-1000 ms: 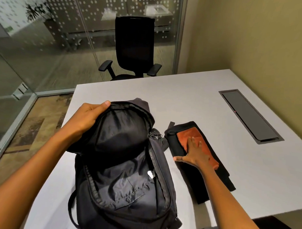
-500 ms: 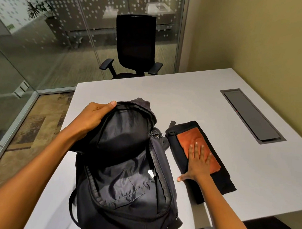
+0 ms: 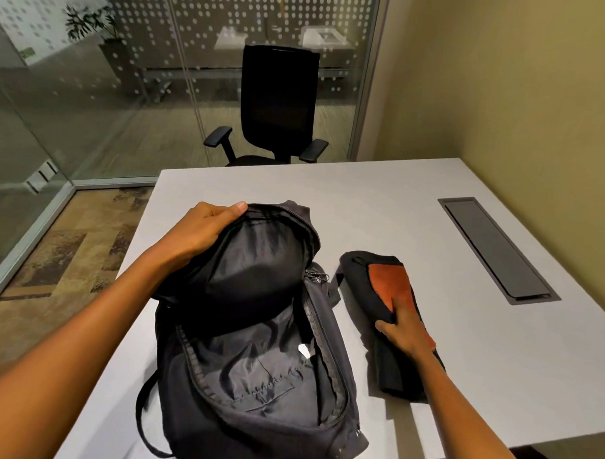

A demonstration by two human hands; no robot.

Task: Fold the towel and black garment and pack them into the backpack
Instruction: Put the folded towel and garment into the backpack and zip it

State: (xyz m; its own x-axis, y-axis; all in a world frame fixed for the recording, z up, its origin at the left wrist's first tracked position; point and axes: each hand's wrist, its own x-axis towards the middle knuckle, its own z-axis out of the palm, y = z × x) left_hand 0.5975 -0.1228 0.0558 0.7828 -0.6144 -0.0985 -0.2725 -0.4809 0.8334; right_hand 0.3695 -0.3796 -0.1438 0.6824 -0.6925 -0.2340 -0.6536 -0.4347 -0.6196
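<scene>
A black backpack [image 3: 254, 382] lies unzipped on the white table [image 3: 363, 204], its dark lining showing. My left hand [image 3: 201, 232] grips the upper edge of the flap and holds it up and open. To the right of the bag lies the folded black garment [image 3: 364, 283], with the folded orange towel [image 3: 391, 284] on top of it. My right hand [image 3: 405, 330] holds this stack, fingers on the towel and thumb hooked at the garment's left edge. The stack's left side is tilted up off the table.
A grey cable hatch [image 3: 492, 249] is set into the table at the right. A black office chair [image 3: 278, 105] stands beyond the far edge, in front of a glass wall. The table's near edge runs close under my right forearm.
My right hand went from lying flat on the towel to gripping the stack, and the stack's left side has risen and turned. My left hand lifted the flap slightly higher.
</scene>
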